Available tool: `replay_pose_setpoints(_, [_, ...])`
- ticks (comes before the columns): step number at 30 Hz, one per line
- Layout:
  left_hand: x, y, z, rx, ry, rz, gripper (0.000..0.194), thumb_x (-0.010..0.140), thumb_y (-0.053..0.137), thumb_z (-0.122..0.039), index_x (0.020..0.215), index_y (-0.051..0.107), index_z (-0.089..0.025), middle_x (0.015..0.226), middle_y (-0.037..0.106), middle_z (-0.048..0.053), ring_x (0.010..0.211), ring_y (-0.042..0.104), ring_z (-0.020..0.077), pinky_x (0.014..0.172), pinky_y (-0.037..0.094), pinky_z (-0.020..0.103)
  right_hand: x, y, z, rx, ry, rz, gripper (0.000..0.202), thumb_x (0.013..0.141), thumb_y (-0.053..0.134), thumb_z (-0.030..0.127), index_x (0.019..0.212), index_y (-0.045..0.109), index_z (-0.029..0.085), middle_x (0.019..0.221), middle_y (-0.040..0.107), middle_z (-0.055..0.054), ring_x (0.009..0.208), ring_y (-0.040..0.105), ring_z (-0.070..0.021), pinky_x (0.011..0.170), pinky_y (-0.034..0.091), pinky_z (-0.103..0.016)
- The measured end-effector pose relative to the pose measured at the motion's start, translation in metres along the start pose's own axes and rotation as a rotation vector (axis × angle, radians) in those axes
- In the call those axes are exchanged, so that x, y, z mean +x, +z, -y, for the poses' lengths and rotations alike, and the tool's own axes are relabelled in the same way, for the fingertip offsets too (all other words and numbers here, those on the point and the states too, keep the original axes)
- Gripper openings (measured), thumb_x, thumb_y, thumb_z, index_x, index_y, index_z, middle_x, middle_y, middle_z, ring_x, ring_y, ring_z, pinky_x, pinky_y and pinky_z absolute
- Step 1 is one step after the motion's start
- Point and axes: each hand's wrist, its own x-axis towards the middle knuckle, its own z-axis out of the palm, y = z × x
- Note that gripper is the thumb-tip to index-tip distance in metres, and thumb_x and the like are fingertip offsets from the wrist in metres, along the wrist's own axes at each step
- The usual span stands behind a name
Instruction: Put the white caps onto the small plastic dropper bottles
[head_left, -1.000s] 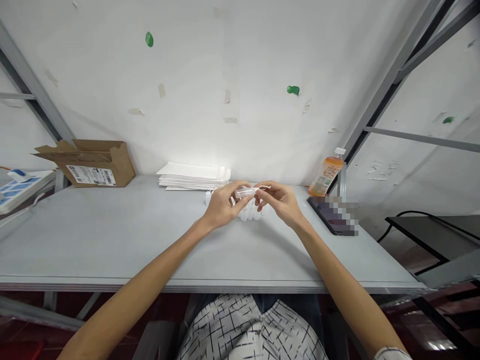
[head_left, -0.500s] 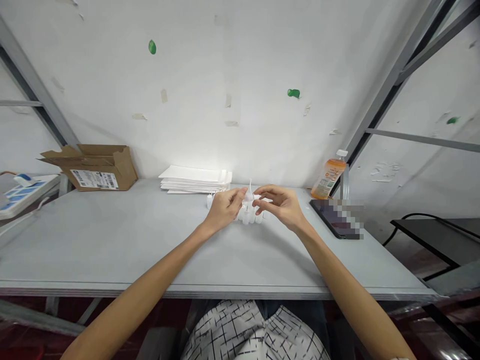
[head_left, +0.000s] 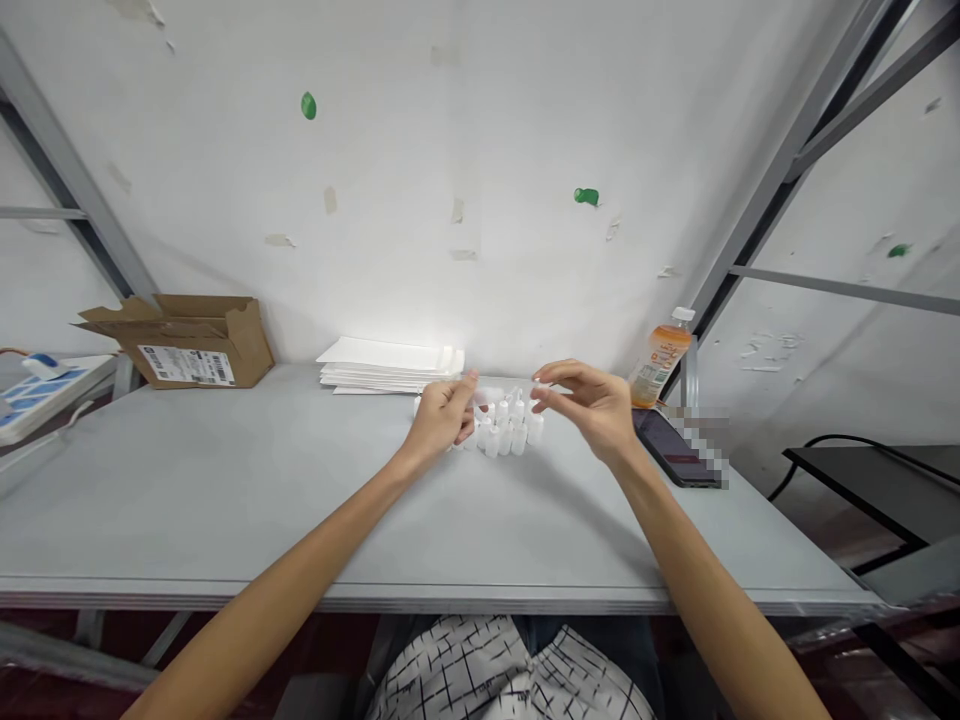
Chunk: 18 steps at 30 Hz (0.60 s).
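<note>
Left hand (head_left: 441,418): thumb and fingers pinch one end of a small see-through bottle (head_left: 490,396), sideways above the table (head_left: 330,490). Right hand (head_left: 592,408): thumb and fingertips curled near each other, apart from it; can't tell if anything's between. Bottle looks light, probably squeezable plastic, maybe slick, hard to break; best pinched gently round the body. White bottles (head_left: 505,438) clustered below.

I am remotely viewing what seems a workshop station: a metal frame (head_left: 84,195) is flanking a grey worktable (head_left: 300,500), small white bottles (head_left: 505,439) are standing bunched, tape scraps (head_left: 457,210) are dotting the scuffed wall (head_left: 517,110).
</note>
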Motion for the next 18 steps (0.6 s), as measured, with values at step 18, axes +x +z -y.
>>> replay_pose_setpoints(18, [0.001, -0.006, -0.006, -0.035, 0.049, -0.011, 0.063, 0.078, 0.069, -0.068, 0.056, 0.036, -0.018, 0.051, 0.026, -0.008, 0.037, 0.038, 0.0040, 0.039, 0.029, 0.020, 0.010, -0.072, -0.069, -1.244, 0.502, 0.499, 0.028, 0.078, 0.060, 0.007, 0.098, 0.078, 0.015, 0.093, 0.077, -0.009, 0.086, 0.070, -0.0199, 0.070, 0.045, -0.023])
